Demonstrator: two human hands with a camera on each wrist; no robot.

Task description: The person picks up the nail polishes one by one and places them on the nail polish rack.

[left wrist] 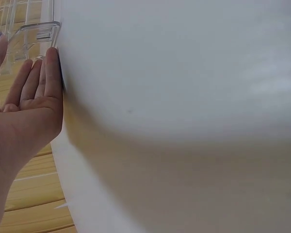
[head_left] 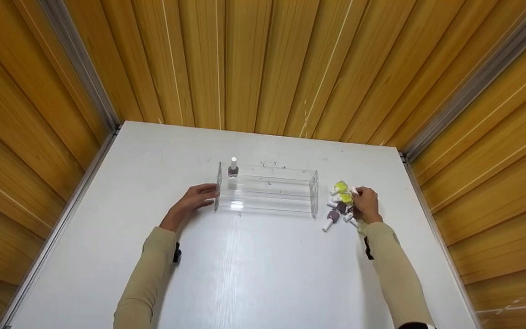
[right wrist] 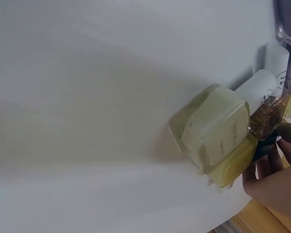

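Note:
A clear acrylic stepped rack [head_left: 267,211] lies across the white table. One dark nail polish bottle [head_left: 233,171] with a white cap stands upright at the rack's back left. My left hand [head_left: 195,197] is at the rack's left end; its fingers [left wrist: 52,75] are straight and touch the clear side panel. To the right of the rack, my right hand [head_left: 367,204] pinches a dark nail polish bottle [right wrist: 265,147], partly hidden by the fingers. Close to it lie a pale cream bottle [right wrist: 216,128], a brown glitter bottle [right wrist: 269,116] and a yellow bottle [right wrist: 233,165].
Several more nail polish bottles lie in a loose pile right of the rack, including a yellow one [head_left: 341,186] and a mauve one [head_left: 334,215]. Wood-patterned walls [head_left: 244,68] border the white table [head_left: 263,274] at the back and sides.

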